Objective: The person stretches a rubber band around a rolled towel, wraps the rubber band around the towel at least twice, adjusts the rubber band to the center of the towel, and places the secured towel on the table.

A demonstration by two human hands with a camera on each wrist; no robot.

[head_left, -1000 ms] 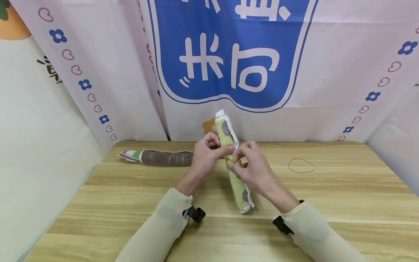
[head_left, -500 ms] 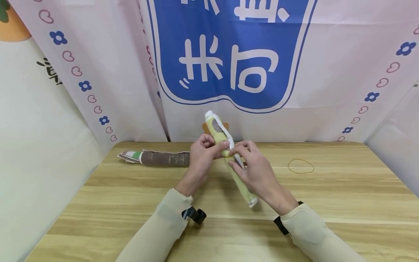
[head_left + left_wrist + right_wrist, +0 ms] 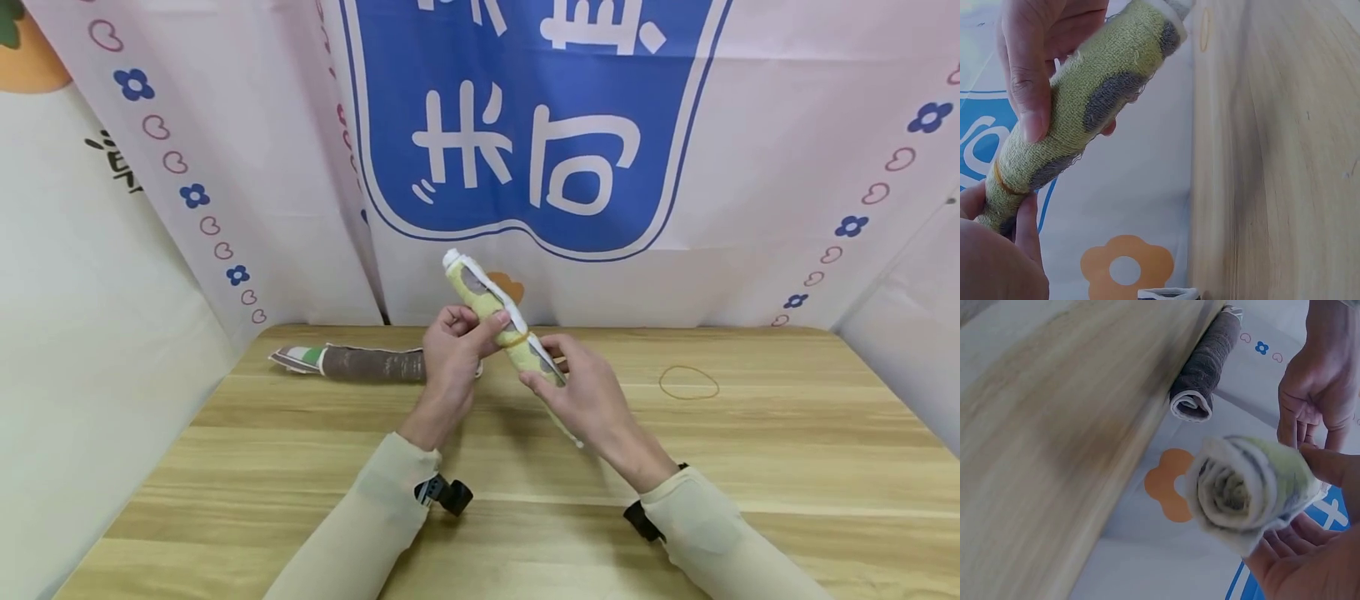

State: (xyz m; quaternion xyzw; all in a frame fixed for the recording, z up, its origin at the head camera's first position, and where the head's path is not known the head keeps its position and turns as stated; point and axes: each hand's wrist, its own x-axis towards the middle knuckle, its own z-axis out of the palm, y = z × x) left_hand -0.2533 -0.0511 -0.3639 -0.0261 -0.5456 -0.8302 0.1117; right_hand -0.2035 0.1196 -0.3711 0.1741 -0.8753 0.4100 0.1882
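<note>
A yellow-green rolled towel (image 3: 472, 287) with grey patches and a white edge is held tilted above the table, its top end to the left. Round its middle sits an orange-brown rubber band (image 3: 514, 340). My left hand (image 3: 453, 354) grips the roll just above the band, thumb in front. Below the band, my right hand (image 3: 588, 387) holds the lower part between thumb and fingers. The right wrist view shows the roll's spiral end (image 3: 1232, 487). Behind my left hand lies a brown rolled towel (image 3: 375, 364) with a striped, pointed end, partly hidden.
A loose rubber band (image 3: 660, 382) lies on the wooden table (image 3: 787, 450), right of my right hand. Printed cloth (image 3: 750, 167) hangs behind the table's far edge, and white cloth (image 3: 97, 317) borders the left side.
The yellow-green roll has tilted further, its top end swinging left. My right fingers have moved off the rubber band to the roll's lower part. The brown roll and loose band stay put.
</note>
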